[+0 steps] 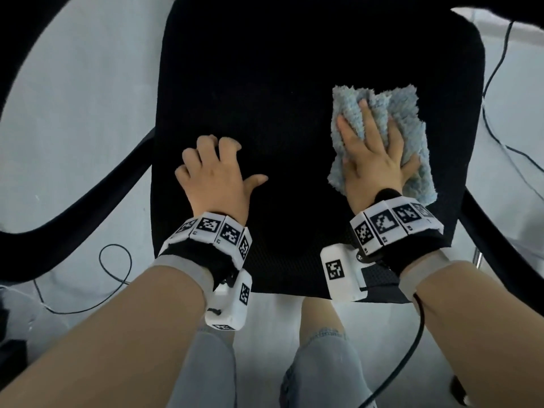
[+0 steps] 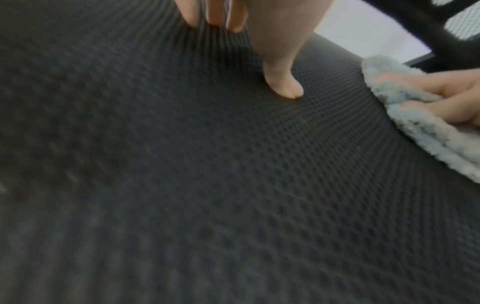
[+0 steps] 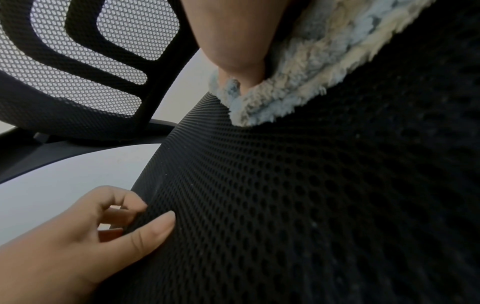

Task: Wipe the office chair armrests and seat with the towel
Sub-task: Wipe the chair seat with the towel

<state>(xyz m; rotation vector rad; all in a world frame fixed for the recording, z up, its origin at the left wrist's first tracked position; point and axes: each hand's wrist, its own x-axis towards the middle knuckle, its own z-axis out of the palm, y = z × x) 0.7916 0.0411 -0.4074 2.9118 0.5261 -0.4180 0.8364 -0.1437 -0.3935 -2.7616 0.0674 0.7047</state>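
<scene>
Bracing the front-left part of the mesh seat [image 1: 265,83], the left hand [image 1: 216,178] holds nothing, its fingers bent so the tips and thumb bear on the fabric, and that steadying should continue so the chair does not roll or swivel. Farther in on the right side, the right hand [image 1: 372,160] lies flat with fingers straight on the fluffy blue towel [image 1: 409,119], pinning it to the seat; firm, overlapping strokes toward the backrest [image 3: 78,61] would cover the mesh evenly, while neither armrest [image 1: 88,189] is being touched
</scene>
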